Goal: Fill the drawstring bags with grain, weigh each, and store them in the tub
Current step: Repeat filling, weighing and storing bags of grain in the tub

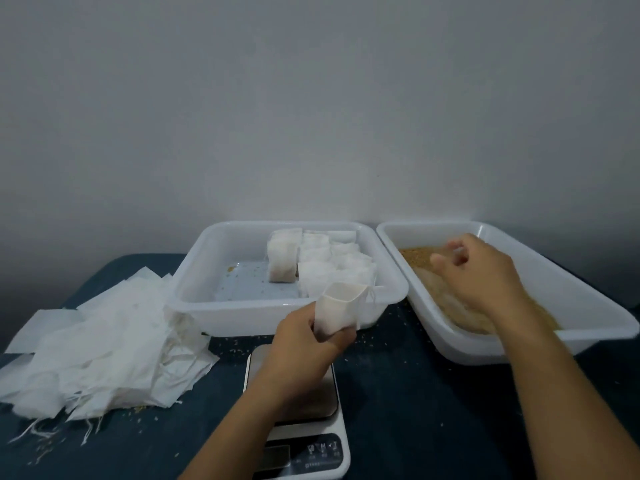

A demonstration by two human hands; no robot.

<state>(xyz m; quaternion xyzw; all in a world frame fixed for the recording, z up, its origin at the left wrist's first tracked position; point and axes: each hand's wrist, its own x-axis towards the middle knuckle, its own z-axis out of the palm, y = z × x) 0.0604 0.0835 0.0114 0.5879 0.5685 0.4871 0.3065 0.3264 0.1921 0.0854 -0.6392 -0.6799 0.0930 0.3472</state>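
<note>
Head view. The left hand point(304, 336) is gripping an empty bag point(341, 311) by its lower half, fingers curled round it, and is holding it upright with the mouth gaping open, above the scale point(304, 441) and just in front of the tub point(221, 308). The drawstring is hanging at the bag's right edge.

The right hand point(485, 271) is hovering over the grain point(415, 256) in the tray point(588, 296), well apart from the bag. The fingers are blurred and appear bunched; whether they are pinching grain cannot be told.

The tub is holding a block of filled bags point(329, 261) packed along its right and rear sides; its left floor is showing only a few spilled grains. A heap of empty bags point(104, 348) is lying on the table point(415, 393) to the left. Loose grains are lying scattered on the table around the scale.

Step in hand, as judged: fetching grain to fill the held bag.

Risks from here:
- Spillage. The bag mouth is narrow and the cloth is soft, so a handful carried across the gap may shed grain onto the table or scale.
- Mouth collapse. A tighter squeeze by the left hand may fold the opening shut.
- False reading. Stray grains landing on the pan may add to the weight.
- Snagging. The dangling drawstring may catch on the tub rim.
</note>
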